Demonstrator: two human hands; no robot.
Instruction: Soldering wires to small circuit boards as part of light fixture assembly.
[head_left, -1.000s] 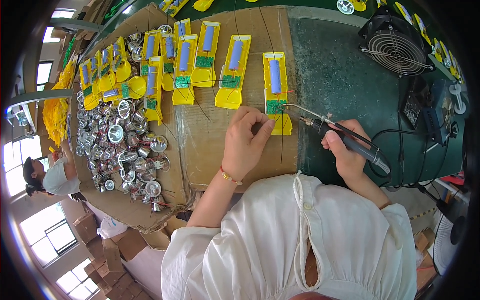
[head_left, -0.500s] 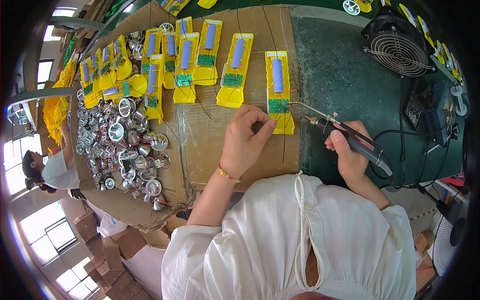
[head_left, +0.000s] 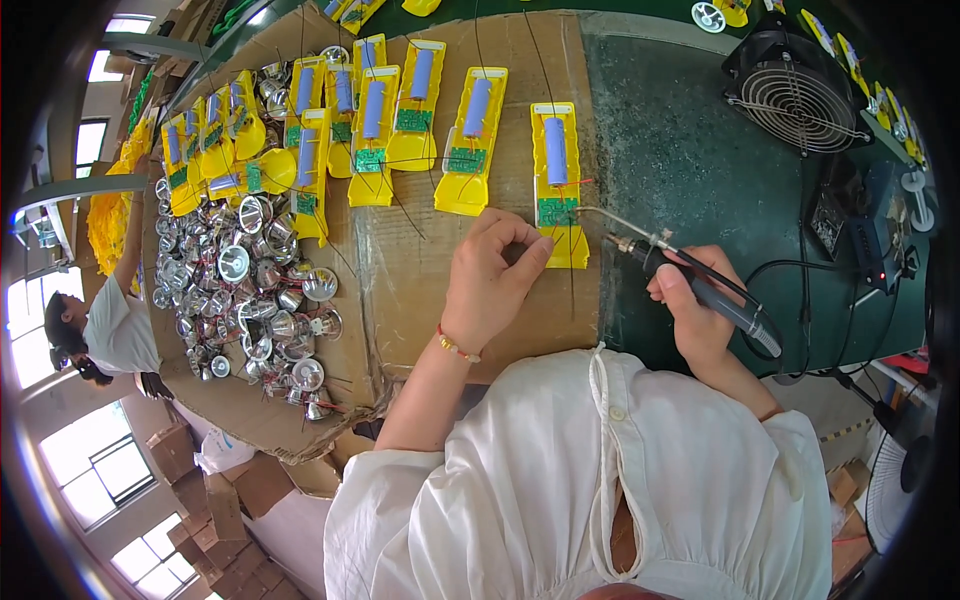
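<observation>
Yellow tray (head_left: 556,190) touches pinched left fingers (head_left: 528,262); right fingers (head_left: 672,290) clasp the soldering iron (head_left: 690,285).

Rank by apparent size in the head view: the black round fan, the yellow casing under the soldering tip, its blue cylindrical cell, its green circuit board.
1. Black round fan, largest.
2. Yellow plastic casing.
3. Blue cylindrical cell.
4. Small green circuit board, smallest.
The fan sits near the fisheye rim, so its size is unsure.

A heap of shiny metal reflector cups (head_left: 245,300) at left, a black fan (head_left: 795,90) at upper right.
</observation>
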